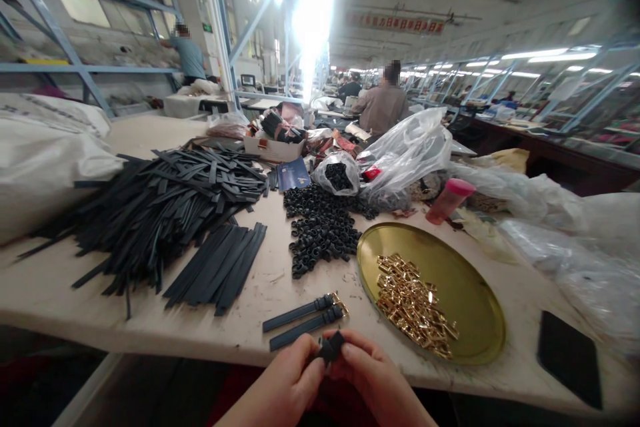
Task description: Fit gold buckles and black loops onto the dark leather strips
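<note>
At the table's front edge, my left hand (293, 373) and my right hand (370, 370) pinch a short black strap (332, 347) between them. Its lower part is hidden behind my fingers, so I cannot tell whether a buckle is on it. Just beyond my hands lie two black straps (300, 315) with gold buckles (341, 305) at their right ends. Farther off is a heap of small black loops (323, 230). To the right, a round gold tray (470, 300) bears a pile of gold buckles (413, 300).
Loose black straps (185, 187) form a large heap at left, with a neater row (217, 267) before it. A dark phone-like slab (569, 357) lies front right. A pink-lidded container (450, 200) and plastic bags (410, 153) stand behind the tray. Other people (383, 103) are in the background.
</note>
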Available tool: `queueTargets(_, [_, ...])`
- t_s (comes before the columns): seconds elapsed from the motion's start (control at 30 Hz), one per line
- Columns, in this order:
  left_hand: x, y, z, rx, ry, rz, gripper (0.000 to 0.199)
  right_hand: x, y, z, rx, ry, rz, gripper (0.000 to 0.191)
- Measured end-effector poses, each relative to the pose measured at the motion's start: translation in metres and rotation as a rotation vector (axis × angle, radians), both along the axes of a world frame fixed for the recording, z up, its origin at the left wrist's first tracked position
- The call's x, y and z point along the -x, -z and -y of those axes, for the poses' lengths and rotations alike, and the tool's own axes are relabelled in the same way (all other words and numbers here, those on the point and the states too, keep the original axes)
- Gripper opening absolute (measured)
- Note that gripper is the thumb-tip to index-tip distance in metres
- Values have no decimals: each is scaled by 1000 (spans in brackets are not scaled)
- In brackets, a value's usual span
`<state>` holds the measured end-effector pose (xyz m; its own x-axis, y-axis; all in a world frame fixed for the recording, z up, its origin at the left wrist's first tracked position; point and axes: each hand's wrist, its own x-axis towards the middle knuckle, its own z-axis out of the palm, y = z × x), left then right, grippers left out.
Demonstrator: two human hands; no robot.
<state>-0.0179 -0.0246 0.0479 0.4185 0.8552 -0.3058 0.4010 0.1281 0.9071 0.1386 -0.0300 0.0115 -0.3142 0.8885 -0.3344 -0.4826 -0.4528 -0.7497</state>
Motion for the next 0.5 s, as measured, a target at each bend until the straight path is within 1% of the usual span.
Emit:
queueTargets(0.07, [-1,-3,1,110,-15,61,13,-3,0,-1,48,-30,-75,17])
queueTargets(0.13, [-1,-2,0,235,-17,110,12,-4,1,-2,84,-64,-116,19])
queueTargets(0.2, [-1,0,0,310,0,161,12,-3,2,-4,123,-92,-140,22])
queueTargets(0.33, [-1,6,-2,341,4,213,9,0,3,-6,148,-142,-79,19])
queueTargets(0.5, [-3,10,-2,358,10,226,7,-1,2,-10,165,-205,7,21])
